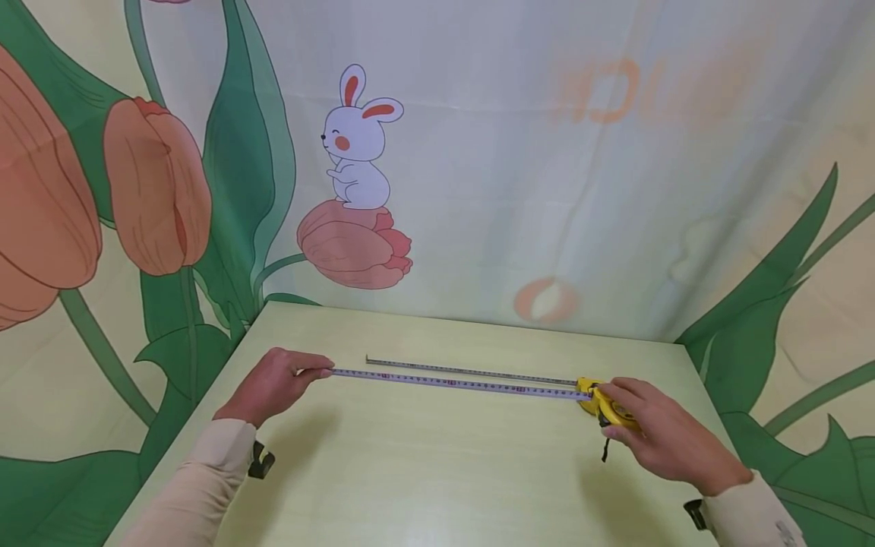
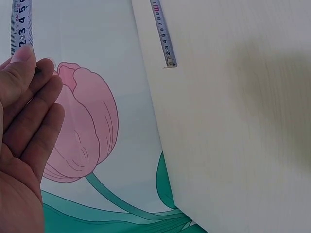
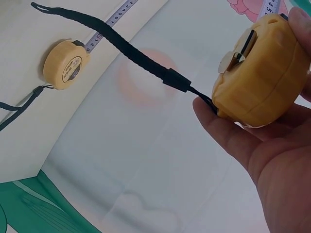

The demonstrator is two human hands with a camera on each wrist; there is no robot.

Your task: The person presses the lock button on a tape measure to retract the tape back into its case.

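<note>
Between my two hands runs a pulled-out tape measure, its blade (image 1: 437,381) stretched straight above the table. My left hand (image 1: 276,386) pinches the blade's end between thumb and forefinger, the other fingers loosely bent in the left wrist view. At the other end, my right hand (image 1: 659,434) grips the yellow case (image 3: 265,73), whose black wrist strap (image 3: 131,51) dangles. A second yellow tape measure (image 3: 65,65) lies on the table just beyond the held one. Its blade (image 2: 164,39) is also drawn out leftward, roughly alongside the first, with the hooked end lying short of my left hand.
The pale table (image 1: 410,471) lies under both hands, its far edge against a hanging cloth (image 1: 478,190) printed with tulips and a rabbit. Dark wrist-worn pieces show at both sleeves. Both forearms cast shadows on the tabletop.
</note>
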